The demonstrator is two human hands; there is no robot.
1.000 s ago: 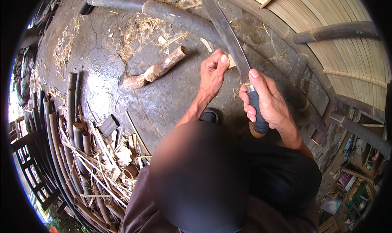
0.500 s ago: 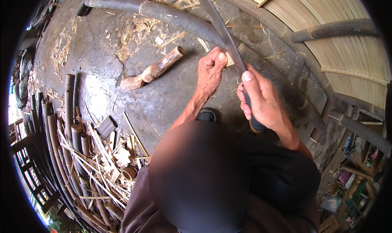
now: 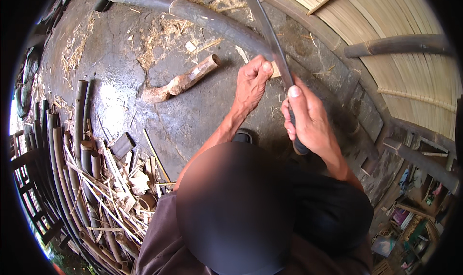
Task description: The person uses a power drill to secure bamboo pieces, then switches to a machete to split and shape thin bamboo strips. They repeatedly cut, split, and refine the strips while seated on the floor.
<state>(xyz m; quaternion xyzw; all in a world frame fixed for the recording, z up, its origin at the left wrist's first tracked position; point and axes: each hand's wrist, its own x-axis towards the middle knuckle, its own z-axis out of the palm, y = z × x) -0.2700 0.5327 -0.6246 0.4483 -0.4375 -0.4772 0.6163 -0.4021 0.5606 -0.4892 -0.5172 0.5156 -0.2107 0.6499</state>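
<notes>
Flr w/ shavings, slat panel

Below us we see a grey, cracked floor, light glaring off its left part. At upper right we have a wall of pale slats with a dark pole against it; at lower left, a dark slatted frame, daylight showing through its gaps.
</notes>
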